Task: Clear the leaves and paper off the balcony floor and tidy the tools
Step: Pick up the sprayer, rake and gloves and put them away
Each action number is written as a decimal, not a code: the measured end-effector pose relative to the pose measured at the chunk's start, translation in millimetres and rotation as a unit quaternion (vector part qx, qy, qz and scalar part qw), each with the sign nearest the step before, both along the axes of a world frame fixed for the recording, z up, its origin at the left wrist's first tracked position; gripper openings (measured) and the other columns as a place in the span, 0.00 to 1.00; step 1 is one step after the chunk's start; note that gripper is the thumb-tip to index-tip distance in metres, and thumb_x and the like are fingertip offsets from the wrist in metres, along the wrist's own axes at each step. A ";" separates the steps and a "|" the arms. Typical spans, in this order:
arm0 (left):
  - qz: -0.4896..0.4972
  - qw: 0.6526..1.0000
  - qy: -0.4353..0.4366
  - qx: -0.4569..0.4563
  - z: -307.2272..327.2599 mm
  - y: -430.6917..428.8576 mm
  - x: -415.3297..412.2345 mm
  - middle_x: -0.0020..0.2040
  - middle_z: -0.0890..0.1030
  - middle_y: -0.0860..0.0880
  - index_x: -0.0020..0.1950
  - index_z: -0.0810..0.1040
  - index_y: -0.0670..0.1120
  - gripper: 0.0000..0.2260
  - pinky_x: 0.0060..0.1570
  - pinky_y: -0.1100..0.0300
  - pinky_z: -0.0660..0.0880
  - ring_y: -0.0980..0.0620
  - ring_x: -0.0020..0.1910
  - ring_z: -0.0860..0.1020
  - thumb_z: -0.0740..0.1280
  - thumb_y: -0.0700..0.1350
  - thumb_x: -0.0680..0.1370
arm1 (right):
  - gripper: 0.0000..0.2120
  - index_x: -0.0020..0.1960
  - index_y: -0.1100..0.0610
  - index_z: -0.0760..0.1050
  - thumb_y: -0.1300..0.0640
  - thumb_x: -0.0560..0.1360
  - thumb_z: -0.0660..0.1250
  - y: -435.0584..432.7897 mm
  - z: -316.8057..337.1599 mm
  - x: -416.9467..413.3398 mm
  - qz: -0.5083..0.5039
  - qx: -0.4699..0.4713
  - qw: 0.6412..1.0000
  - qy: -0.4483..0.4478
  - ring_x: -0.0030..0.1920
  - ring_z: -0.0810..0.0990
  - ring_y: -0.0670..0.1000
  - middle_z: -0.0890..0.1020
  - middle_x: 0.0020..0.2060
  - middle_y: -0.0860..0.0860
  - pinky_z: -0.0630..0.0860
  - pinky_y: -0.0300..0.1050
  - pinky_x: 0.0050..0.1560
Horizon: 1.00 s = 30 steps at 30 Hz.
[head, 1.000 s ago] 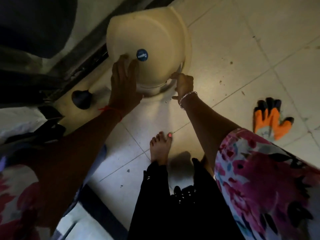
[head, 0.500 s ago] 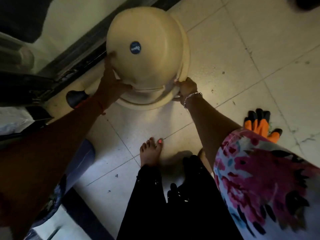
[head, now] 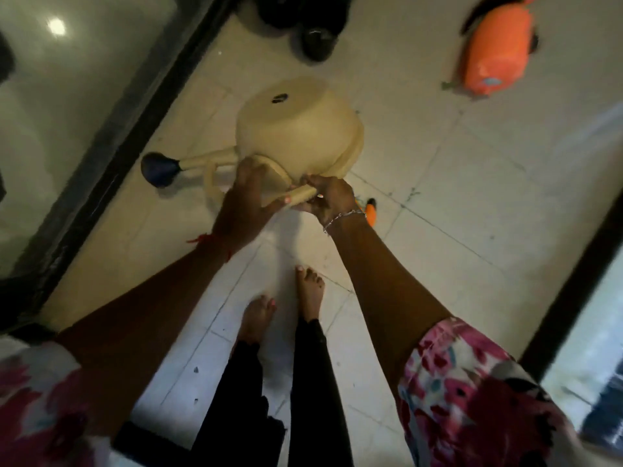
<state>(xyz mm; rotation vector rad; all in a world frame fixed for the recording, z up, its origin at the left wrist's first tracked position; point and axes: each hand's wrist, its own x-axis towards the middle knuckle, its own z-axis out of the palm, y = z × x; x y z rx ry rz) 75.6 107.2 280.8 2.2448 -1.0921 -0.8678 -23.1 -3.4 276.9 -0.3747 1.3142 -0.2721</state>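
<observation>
Short floral sleeves (head: 472, 392), white cloth printed pink, red and black, on both arms. Red thread (head: 210, 242) tied at wrist of left hand (head: 246, 193); silver chain bracelet (head: 342, 218) at wrist of right hand (head: 328, 200). Black trousers (head: 306, 382), scalloped hems. Feet (head: 256, 318) bare, toenails painted pink.

Both hands grip the handle of a cream plastic watering can (head: 296, 136) with a dark blue nozzle (head: 158, 166): left hand (head: 246, 193) beside right hand (head: 330, 197). An orange-and-black work glove (head: 495, 52) lies well apart on the pale tiled floor (head: 455, 197).
</observation>
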 end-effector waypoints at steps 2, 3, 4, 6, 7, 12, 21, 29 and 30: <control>-0.122 0.991 -0.047 0.034 27.6 -26.0 -30.1 0.67 0.69 0.36 0.65 0.72 0.38 0.28 0.62 0.40 0.70 0.37 0.63 0.72 0.63 0.58 0.73 | 0.08 0.37 0.65 0.70 0.70 0.75 0.62 -18.4 24.4 -33.6 -0.061 0.010 0.998 0.012 0.25 0.77 0.54 0.75 0.30 0.57 0.79 0.53 0.26; -0.196 0.977 -0.066 0.053 40.2 -42.0 -47.2 0.68 0.69 0.39 0.67 0.71 0.41 0.26 0.64 0.41 0.66 0.39 0.65 0.70 0.63 0.56 0.75 | 0.08 0.38 0.64 0.70 0.70 0.75 0.62 -27.0 37.3 -56.4 -0.103 0.011 0.995 0.015 0.28 0.77 0.55 0.74 0.31 0.57 0.81 0.57 0.35; -0.251 0.961 -0.100 0.057 49.0 -53.7 -60.0 0.69 0.69 0.42 0.69 0.70 0.43 0.23 0.67 0.44 0.61 0.42 0.68 0.68 0.63 0.52 0.77 | 0.07 0.38 0.63 0.70 0.70 0.74 0.63 -33.2 47.5 -76.5 -0.143 0.011 0.990 0.013 0.32 0.76 0.56 0.74 0.33 0.57 0.80 0.61 0.46; -0.345 0.927 -0.141 0.041 65.6 -80.2 -87.5 0.68 0.70 0.45 0.70 0.68 0.45 0.19 0.67 0.49 0.57 0.46 0.68 0.67 0.61 0.45 0.79 | 0.08 0.39 0.63 0.69 0.70 0.75 0.62 -39.3 70.7 -122.3 -0.228 0.003 0.974 0.002 0.38 0.77 0.58 0.74 0.35 0.56 0.72 0.65 0.58; -0.376 0.916 -0.142 0.018 74.4 -91.5 -99.6 0.66 0.72 0.44 0.69 0.69 0.45 0.18 0.66 0.49 0.59 0.45 0.67 0.69 0.60 0.42 0.79 | 0.08 0.39 0.64 0.69 0.70 0.75 0.62 -38.7 82.1 -141.5 -0.265 0.000 0.964 -0.005 0.45 0.78 0.61 0.74 0.37 0.57 0.71 0.66 0.59; -0.527 0.843 -0.101 -0.030 104.7 -125.8 -198.4 0.60 0.75 0.44 0.64 0.73 0.47 0.16 0.62 0.45 0.64 0.44 0.61 0.72 0.59 0.36 0.78 | 0.07 0.40 0.65 0.70 0.68 0.77 0.61 -7.1 118.5 -247.2 -0.450 0.005 0.892 -0.045 0.64 0.71 0.67 0.75 0.58 0.65 0.68 0.67 0.58; -0.749 0.632 -0.199 -0.014 97.3 -100.4 -408.3 0.63 0.71 0.48 0.64 0.70 0.49 0.13 0.61 0.42 0.63 0.47 0.64 0.66 0.55 0.42 0.80 | 0.09 0.57 0.69 0.66 0.68 0.77 0.61 98.5 82.9 -421.9 -0.709 0.034 0.699 -0.084 0.63 0.70 0.70 0.69 0.65 0.68 0.71 0.69 0.44; -0.839 0.508 -0.192 -0.012 81.1 -36.5 -555.9 0.64 0.70 0.44 0.68 0.69 0.47 0.16 0.59 0.42 0.65 0.44 0.66 0.65 0.55 0.43 0.80 | 0.05 0.52 0.68 0.68 0.66 0.78 0.61 188.1 59.0 -530.8 -0.814 0.016 0.574 -0.087 0.63 0.71 0.69 0.70 0.65 0.67 0.71 0.66 0.52; -0.850 0.491 -0.192 -0.011 77.8 -27.8 -571.1 0.64 0.70 0.44 0.69 0.68 0.46 0.17 0.58 0.42 0.65 0.44 0.66 0.65 0.55 0.43 0.80 | 0.04 0.50 0.68 0.69 0.66 0.78 0.61 198.7 56.5 -541.2 -0.823 0.011 0.561 -0.086 0.63 0.71 0.69 0.70 0.64 0.67 0.71 0.66 0.55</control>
